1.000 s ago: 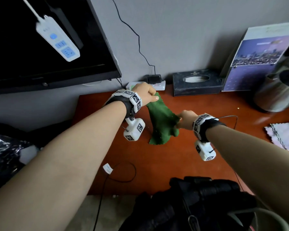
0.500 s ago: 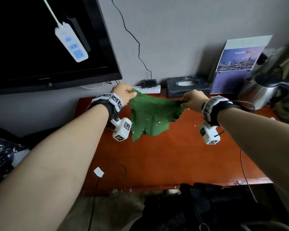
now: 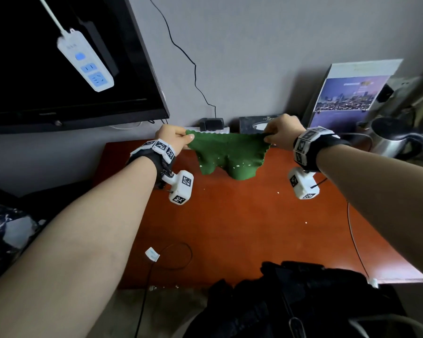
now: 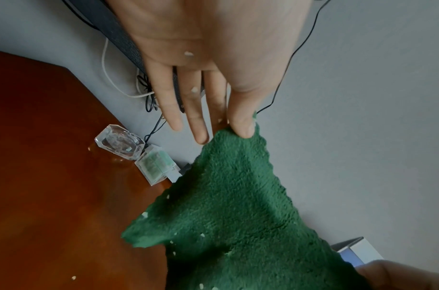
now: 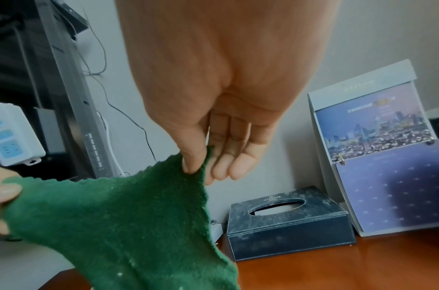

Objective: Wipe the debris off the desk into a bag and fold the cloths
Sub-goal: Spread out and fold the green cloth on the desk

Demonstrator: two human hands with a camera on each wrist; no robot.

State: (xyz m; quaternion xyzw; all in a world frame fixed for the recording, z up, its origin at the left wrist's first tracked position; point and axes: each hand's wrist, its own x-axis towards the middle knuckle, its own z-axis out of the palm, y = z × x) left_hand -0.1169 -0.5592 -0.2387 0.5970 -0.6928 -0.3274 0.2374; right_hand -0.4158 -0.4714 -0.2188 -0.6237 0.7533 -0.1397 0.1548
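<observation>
A green cloth (image 3: 227, 154) hangs stretched in the air above the back of the reddish desk (image 3: 230, 223). White crumbs cling to its lower part. My left hand (image 3: 178, 137) pinches its left top corner between thumb and forefinger; the wrist view shows the cloth (image 4: 233, 212) caught under the thumb of that hand (image 4: 238, 127), the other fingers straight. My right hand (image 3: 274, 135) pinches the right top corner; in the right wrist view the cloth (image 5: 114, 215) is held by this hand (image 5: 196, 166). A few white crumbs (image 3: 277, 192) lie on the desk below.
A dark tissue box (image 5: 288, 225), a calendar (image 3: 349, 93) and a steel kettle (image 3: 393, 140) stand along the back right. A power strip (image 3: 205, 129) lies at the wall. Clear glass pieces (image 4: 139, 157) sit at the back left. A black bag (image 3: 303, 301) is at the front edge, a cable (image 3: 174, 257) beside it.
Both hands have pulled apart and lifted, spreading the bunched green cloth out wide and raising it higher over the desk's back. The view has tilted, so the cloth at right is out of sight.
</observation>
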